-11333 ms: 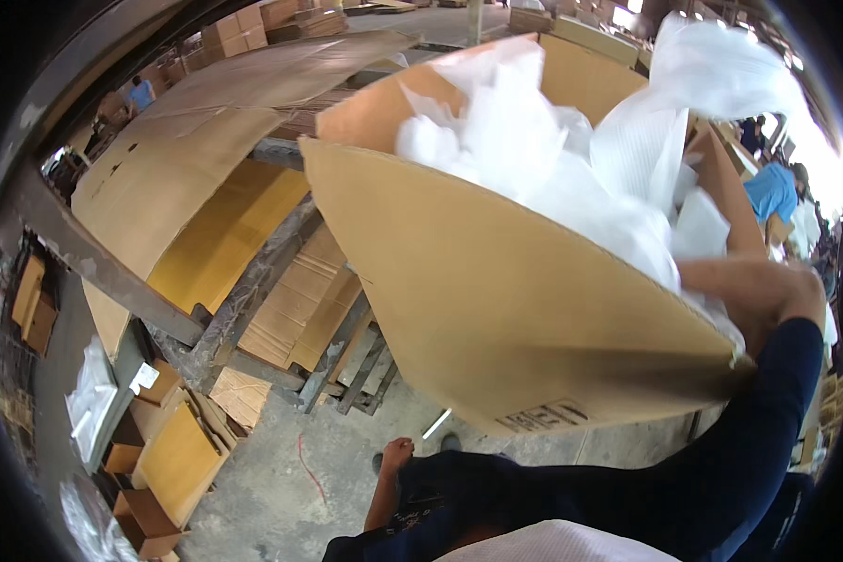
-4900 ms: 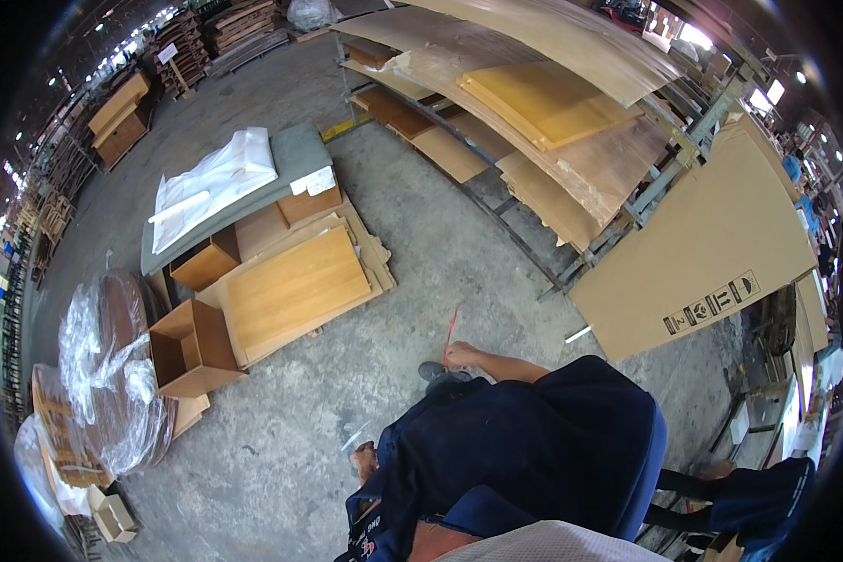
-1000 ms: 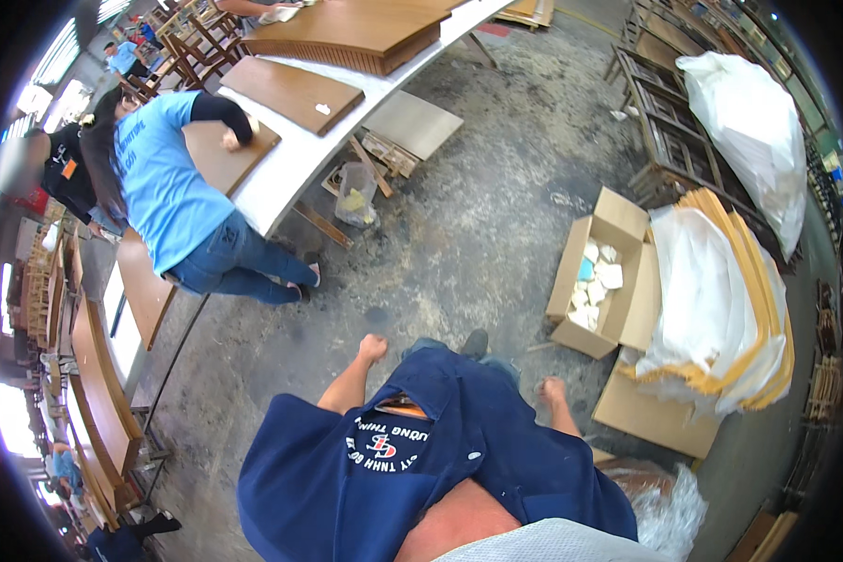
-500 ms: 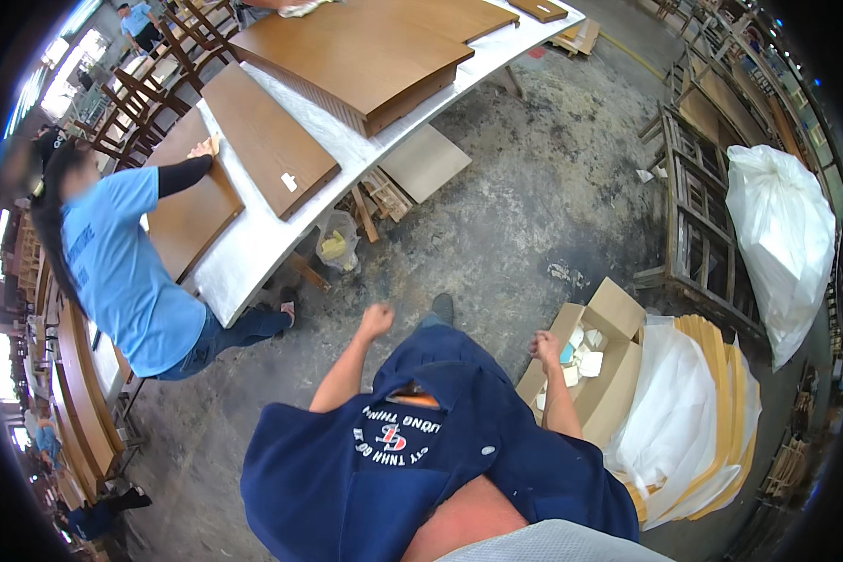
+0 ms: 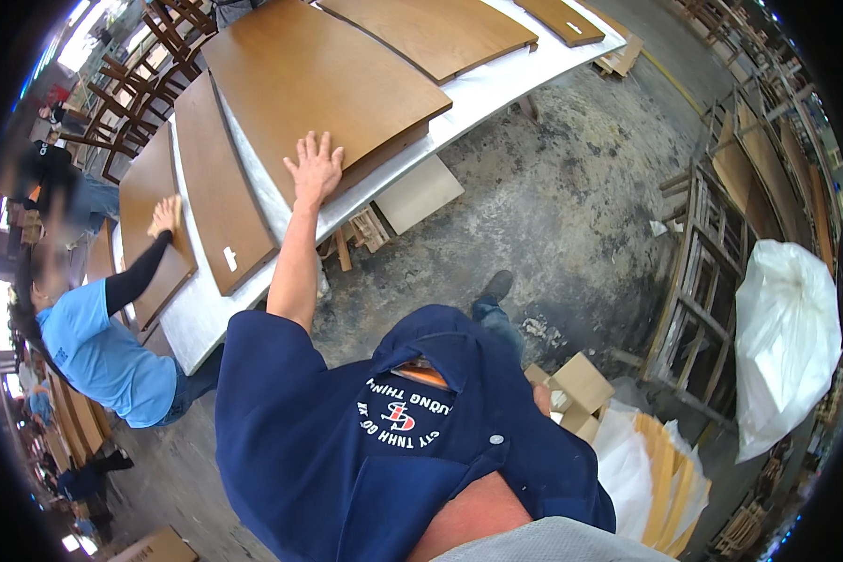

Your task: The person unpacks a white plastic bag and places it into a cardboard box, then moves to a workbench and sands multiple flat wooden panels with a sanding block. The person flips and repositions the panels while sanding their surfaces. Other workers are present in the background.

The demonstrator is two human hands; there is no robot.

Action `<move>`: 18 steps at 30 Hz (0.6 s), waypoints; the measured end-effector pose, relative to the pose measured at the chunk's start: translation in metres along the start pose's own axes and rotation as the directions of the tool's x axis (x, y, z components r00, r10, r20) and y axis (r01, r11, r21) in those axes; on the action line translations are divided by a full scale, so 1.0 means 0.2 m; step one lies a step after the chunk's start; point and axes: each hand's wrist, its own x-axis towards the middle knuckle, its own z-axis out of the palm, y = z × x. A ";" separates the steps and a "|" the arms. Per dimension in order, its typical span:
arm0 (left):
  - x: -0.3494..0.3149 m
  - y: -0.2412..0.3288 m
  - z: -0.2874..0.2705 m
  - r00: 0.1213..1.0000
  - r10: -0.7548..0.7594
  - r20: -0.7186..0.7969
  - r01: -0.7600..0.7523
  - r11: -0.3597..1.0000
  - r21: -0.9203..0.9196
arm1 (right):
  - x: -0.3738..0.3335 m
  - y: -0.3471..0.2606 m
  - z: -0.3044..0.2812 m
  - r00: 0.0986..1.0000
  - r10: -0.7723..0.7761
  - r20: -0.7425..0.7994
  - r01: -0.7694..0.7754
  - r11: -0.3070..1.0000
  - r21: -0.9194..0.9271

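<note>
Resting on the large brown panel (image 5: 318, 80), my left hand (image 5: 315, 170) lies with its palm down and its fingers spread wide, close to the end of the panel that faces me. The panel sits about midway along the white-topped bench (image 5: 199, 335), its near end just inside the bench's long edge on my side. My right hand (image 5: 541, 397) is low on my right, beside the cardboard box (image 5: 585, 382); my jacket (image 5: 318, 421) covers most of it, and I cannot tell whether its fingers are spread or closed, or whether it holds anything.

To the left of the large panel, toward the bench's near left corner, lies a narrow brown panel (image 5: 217, 183) bearing a white tag (image 5: 231, 257). Beyond that, a co-worker in a light blue shirt (image 5: 112, 342) has a hand (image 5: 166, 216) on another brown panel (image 5: 145, 192). Toward the bench's far right end lie a wide panel (image 5: 440, 33) and a small panel (image 5: 564, 19). Below the long edge, a grey board (image 5: 420, 194) shows near the floor (image 5: 553, 178). Farther right, a white bag (image 5: 787, 337) stands beside a wooden rack (image 5: 698, 290).
</note>
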 end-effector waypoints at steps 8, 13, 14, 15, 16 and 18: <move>0.37 0.56 0.22 0.986 -0.082 0.145 0.072 0.994 0.078 | 0.84 -1.48 -0.31 0.985 -0.156 0.079 0.170 0.960 -0.222; 0.71 0.84 0.35 0.991 0.070 0.114 -0.076 0.996 0.048 | 1.15 -2.40 -0.20 0.921 -0.362 0.145 0.385 0.904 -0.185; 0.81 0.85 0.37 0.992 0.067 0.103 -0.071 0.997 0.040 | 1.18 -2.53 -0.15 0.906 -0.386 0.172 0.413 0.896 -0.166; 0.90 0.84 0.40 0.994 0.065 0.086 -0.068 0.997 0.029 | 1.21 -2.64 -0.10 0.886 -0.418 0.201 0.448 0.884 -0.137; 1.00 0.82 0.42 0.996 0.036 0.082 -0.038 0.999 0.033 | 1.23 -2.72 -0.04 0.878 -0.417 0.236 0.459 0.873 -0.166; 1.20 0.71 0.44 0.998 -0.027 0.064 0.024 0.999 0.039 | 1.29 -2.83 0.09 0.869 -0.403 0.289 0.469 0.856 -0.217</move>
